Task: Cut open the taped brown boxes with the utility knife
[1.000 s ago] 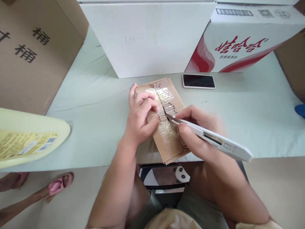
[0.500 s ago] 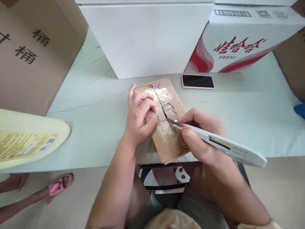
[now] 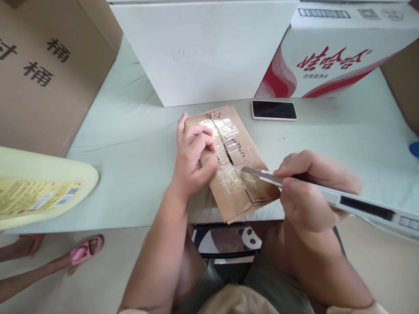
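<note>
A small brown cardboard box point(image 3: 250, 150) lies at a slant near the table's front edge. Clear tape crosses its top, and a dark slit runs along the middle seam. My left hand point(image 3: 193, 161) grips the box's left side, with curled fingers and thumb pressing on the top. In my right hand point(image 3: 314, 187) is a white utility knife point(image 3: 330, 195), pinched between thumb and fingers. Its bare blade points left over the taped top, just right of the seam; whether the tip touches the tape I cannot tell.
Behind the box stand a white carton point(image 3: 209, 56) and a red-and-white carton point(image 3: 327, 61). A phone point(image 3: 274, 110) lies before them. A large brown carton point(image 3: 62, 83) and a pale yellow bottle point(image 3: 49, 185) occupy the left. Another person's slippered foot point(image 3: 85, 253) shows below.
My right hand has drawn the knife back to the right, and the blade has come out of the seam. My left hand keeps its place on the box.
</note>
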Available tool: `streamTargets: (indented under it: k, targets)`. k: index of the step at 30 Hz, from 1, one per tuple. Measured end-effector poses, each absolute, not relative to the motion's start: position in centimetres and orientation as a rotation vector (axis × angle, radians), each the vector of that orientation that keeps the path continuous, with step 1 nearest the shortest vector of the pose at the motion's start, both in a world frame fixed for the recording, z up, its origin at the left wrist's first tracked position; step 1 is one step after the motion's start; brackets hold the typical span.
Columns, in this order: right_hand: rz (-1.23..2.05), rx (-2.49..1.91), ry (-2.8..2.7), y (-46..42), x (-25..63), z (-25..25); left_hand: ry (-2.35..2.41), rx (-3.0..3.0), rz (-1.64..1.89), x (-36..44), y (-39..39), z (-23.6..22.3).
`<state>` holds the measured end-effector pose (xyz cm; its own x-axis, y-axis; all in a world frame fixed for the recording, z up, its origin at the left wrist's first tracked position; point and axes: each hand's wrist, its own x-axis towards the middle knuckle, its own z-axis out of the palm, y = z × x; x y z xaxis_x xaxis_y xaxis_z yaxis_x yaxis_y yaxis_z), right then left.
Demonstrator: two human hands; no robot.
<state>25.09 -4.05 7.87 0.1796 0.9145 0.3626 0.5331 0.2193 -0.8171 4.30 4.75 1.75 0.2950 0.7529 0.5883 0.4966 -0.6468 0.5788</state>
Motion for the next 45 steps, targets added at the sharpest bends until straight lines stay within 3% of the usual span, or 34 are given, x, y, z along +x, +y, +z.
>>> streamTargets:
  k: [20, 36, 45]
  targets:
    - [0.594, -1.319, -1.689, -2.7, 24.2, 9.2, 1.160, 2.256, 1.288, 4.2, 4.8, 1.7]
    - [0.559, -1.156, -1.551, -3.4, 24.2, 8.6, 1.124, 2.197, 1.400, 4.6, 4.9, 1.5]
    - [0.245, -0.986, -1.476, -4.0, 24.6, 7.1, 1.129, 2.194, 1.438, 4.7, 5.0, 1.2]
